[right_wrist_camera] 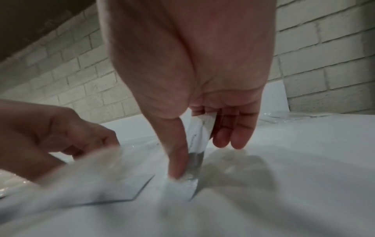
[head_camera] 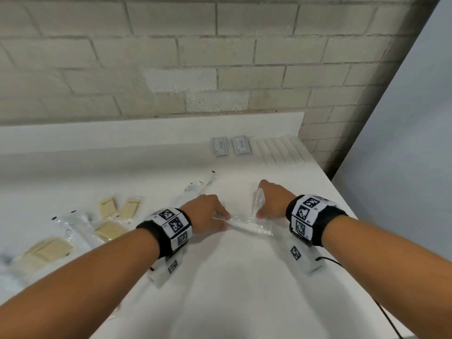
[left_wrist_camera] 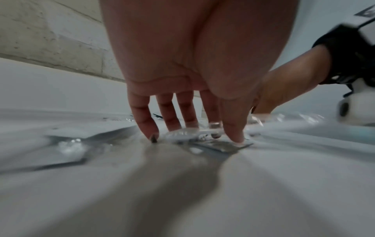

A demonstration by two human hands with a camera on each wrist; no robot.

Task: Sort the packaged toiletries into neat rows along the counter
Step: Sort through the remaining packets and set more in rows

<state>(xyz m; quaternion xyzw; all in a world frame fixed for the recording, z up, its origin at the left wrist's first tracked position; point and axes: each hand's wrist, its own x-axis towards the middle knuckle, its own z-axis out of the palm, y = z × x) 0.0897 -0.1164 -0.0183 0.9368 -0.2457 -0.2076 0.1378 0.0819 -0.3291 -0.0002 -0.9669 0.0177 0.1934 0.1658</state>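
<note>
Both hands work at the middle of the white counter (head_camera: 232, 277). My left hand (head_camera: 226, 220) pinches the near end of a clear packet (head_camera: 252, 227) with a white item inside; the packet lies slanted across the counter. In the left wrist view that hand (left_wrist_camera: 194, 137) has its fingertips and thumb down on this packet (left_wrist_camera: 219, 144). My right hand (head_camera: 263, 200) holds a second clear packet (head_camera: 258, 201) upright on its edge. The right wrist view shows this upright packet (right_wrist_camera: 199, 136) between the thumb and the fingers of the right hand (right_wrist_camera: 202, 158).
At the back right lies a neat row of white packets (head_camera: 278, 150), with two labelled sachets (head_camera: 221, 146) beside it. Beige soap packets (head_camera: 110, 231) and long clear packets (head_camera: 71, 223) lie scattered on the left. The counter's right edge (head_camera: 342, 199) is near my right wrist.
</note>
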